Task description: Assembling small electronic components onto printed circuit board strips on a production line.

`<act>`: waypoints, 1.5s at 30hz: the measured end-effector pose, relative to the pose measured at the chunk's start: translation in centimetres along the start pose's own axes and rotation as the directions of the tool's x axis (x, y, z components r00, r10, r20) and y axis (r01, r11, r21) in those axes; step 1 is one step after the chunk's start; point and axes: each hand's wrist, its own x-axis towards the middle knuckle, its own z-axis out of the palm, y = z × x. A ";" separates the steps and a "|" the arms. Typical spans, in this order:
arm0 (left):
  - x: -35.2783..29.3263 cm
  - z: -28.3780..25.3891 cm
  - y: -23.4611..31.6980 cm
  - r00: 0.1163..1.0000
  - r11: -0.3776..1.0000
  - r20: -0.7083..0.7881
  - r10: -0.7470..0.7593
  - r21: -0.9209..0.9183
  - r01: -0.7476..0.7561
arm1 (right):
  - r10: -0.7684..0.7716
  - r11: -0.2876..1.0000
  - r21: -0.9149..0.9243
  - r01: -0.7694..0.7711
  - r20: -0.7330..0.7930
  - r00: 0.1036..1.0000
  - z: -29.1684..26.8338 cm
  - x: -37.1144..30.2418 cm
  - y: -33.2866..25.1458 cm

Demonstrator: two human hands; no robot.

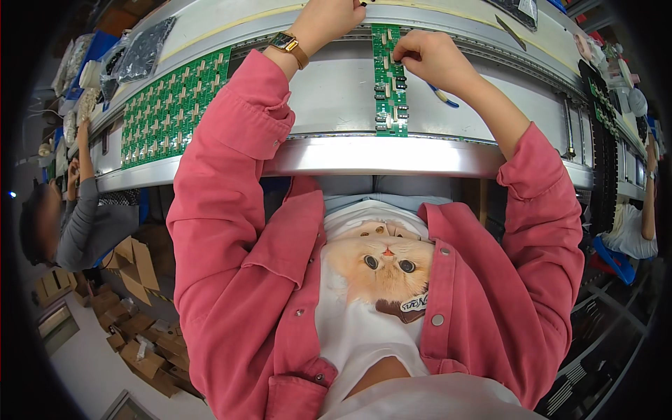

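Observation:
A narrow green circuit board (pixel 390 84) lies across the metal rails in front of me, carrying pale connectors and several small black cylindrical parts. My right hand (pixel 435 61) is over its right edge, thumb and forefinger pinched together against the board. Whatever those fingertips hold is hidden. Farther up, my left hand (pixel 329 17) reaches past the far rail, partly cut off by the picture's top edge. Its fingers are closed, with a small black part (pixel 362 4) at the tips.
A wide panel of green boards (pixel 175 105) rests on the rails to the left. Pliers with blue-and-yellow handles (pixel 443 96) lie right of the narrow board. A silver rail (pixel 385 155) runs along my side. Co-workers sit at both sides; cardboard boxes (pixel 143 360) stand lower left.

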 end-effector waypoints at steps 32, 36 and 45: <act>-7.0 0.1 5.9 0.992 0.993 -0.038 0.120 0.029 -0.118 | -0.040 0.900 -0.421 -0.112 -0.335 0.941 1.4 10.3 7.5; -7.0 0.1 5.9 0.992 0.992 -0.029 0.121 0.032 -0.120 | -0.115 0.984 -0.174 0.043 -0.429 0.896 1.8 9.8 8.6; -6.9 0.2 5.6 0.989 0.989 -0.034 0.143 0.050 -0.141 | -0.027 0.964 0.223 0.145 -0.462 0.886 1.1 9.1 8.5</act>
